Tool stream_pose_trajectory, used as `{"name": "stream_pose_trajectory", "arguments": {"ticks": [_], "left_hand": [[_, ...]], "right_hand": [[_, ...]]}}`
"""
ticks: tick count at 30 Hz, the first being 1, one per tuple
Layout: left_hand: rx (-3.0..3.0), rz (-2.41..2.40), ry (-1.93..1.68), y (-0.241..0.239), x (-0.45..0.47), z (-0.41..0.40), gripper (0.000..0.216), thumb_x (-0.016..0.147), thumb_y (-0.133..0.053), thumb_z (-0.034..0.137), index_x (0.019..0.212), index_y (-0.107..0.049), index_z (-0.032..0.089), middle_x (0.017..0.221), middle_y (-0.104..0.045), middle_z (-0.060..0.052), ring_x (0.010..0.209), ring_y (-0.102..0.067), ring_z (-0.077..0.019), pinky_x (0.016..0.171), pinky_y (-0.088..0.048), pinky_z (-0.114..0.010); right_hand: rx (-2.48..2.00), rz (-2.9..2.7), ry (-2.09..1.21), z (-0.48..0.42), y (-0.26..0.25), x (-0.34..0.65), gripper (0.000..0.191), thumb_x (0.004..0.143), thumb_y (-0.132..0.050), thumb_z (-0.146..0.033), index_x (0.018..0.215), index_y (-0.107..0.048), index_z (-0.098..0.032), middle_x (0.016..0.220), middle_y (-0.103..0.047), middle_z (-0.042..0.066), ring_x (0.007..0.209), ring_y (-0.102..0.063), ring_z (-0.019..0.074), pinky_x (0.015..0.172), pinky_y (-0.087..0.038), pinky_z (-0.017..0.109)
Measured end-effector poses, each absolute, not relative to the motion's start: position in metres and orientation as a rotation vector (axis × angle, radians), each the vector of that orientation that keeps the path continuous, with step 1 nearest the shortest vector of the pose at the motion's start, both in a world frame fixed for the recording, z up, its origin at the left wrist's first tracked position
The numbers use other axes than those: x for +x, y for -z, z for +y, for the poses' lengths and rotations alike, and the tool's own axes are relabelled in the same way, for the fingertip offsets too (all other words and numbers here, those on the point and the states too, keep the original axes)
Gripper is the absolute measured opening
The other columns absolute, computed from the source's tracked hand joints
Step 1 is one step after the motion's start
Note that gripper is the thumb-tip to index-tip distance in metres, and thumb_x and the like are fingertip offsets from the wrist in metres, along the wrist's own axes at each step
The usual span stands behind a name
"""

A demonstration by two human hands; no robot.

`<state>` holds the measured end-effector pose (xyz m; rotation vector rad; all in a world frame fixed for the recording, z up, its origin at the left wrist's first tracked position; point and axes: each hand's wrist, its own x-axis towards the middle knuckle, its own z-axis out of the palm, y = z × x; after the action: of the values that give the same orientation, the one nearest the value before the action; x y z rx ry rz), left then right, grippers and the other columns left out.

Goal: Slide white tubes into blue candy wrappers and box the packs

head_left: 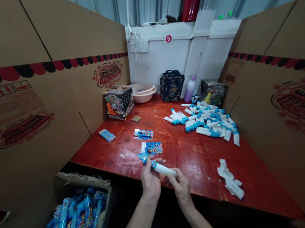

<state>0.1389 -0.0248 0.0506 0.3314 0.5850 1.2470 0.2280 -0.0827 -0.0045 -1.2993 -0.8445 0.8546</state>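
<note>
The left hand (150,179) is cradling the blue-banded end of a white tube (164,169), thumb and fingers lying against it; the right hand (181,187) is pinching the plain end, so each grip is clamping the tube. A crinkled blue piece (143,158) is poking out past the left thumb; whether it is joined to the tube, I cannot tell. The tube is hanging over the near edge of the desk (186,155), so if the pinch were loosening, it could be dropping into the dark gap below. Just beyond the left fingers, a printed packet (154,148) is lying where a stray knuckle could be nudging it. Another packet (145,133) is lying behind. To the right, capped tubes (203,132) are resting in a loose heap; a bump could be setting some rolling. Lower left, wrapped tubes (81,219) are crowding a torn carton (93,180); one more could be sliding off.
</note>
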Motion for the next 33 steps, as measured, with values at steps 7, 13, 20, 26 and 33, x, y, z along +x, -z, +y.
{"name": "stream_pose_trajectory", "arguments": {"ticks": [7,13,20,26,33], "left_hand": [[0.612,0.774,-1.115,-0.036,0.144,-0.04,0.034,0.078,-0.059,0.047,0.079,-0.062,0.013,0.063,-0.064,-0.004,0.051,-0.057,-0.014,0.047,-0.04,-0.024],[0.522,0.616,-0.993,-0.032,0.126,-0.026,0.03,0.073,-0.068,0.033,0.096,-0.064,0.014,0.069,-0.064,-0.003,0.054,-0.056,-0.0136,0.052,-0.043,-0.025],[0.217,0.49,-1.104,-0.047,0.108,-0.005,0.01,0.079,-0.062,0.023,0.083,-0.06,0.014,0.066,-0.062,-0.003,0.063,-0.063,-0.0192,0.071,-0.051,-0.037],[0.282,0.505,-1.074,-0.035,0.117,-0.027,0.01,0.078,-0.063,0.023,0.08,-0.059,0.014,0.064,-0.063,-0.003,0.075,-0.067,-0.023,0.074,-0.051,-0.036],[0.147,0.518,-0.933,-0.034,0.101,-0.027,0.013,0.084,-0.054,0.027,0.081,-0.057,0.015,0.064,-0.065,-0.006,0.073,-0.068,-0.0245,0.059,-0.051,-0.031]], "right_hand": [[-1.244,-0.829,-0.994,-0.076,0.002,0.214,0.032,0.075,-0.063,-0.05,0.072,-0.057,-0.019,0.05,-0.049,-0.006,0.039,-0.042,0.0085,0.039,-0.032,0.021],[-1.302,-1.017,-1.056,-0.063,-0.011,0.223,0.033,0.078,-0.06,-0.05,0.07,-0.057,-0.018,0.048,-0.05,-0.006,0.04,-0.04,0.0078,0.039,-0.03,0.02],[-1.349,-1.127,-1.099,-0.073,-0.002,0.215,0.038,0.081,-0.055,-0.052,0.077,-0.061,-0.015,0.053,-0.059,-0.001,0.04,-0.045,0.0079,0.04,-0.033,0.019],[-1.412,-1.158,-1.01,-0.077,0.002,0.211,0.042,0.083,-0.052,-0.054,0.092,-0.065,-0.015,0.05,-0.051,-0.004,0.041,-0.043,0.0085,0.041,-0.033,0.02],[-1.183,-1.194,-1.288,-0.071,0.013,0.217,0.042,0.075,-0.059,-0.058,0.075,-0.06,-0.017,0.055,-0.061,-0.001,0.04,-0.05,0.0091,0.04,-0.04,0.02]]}}
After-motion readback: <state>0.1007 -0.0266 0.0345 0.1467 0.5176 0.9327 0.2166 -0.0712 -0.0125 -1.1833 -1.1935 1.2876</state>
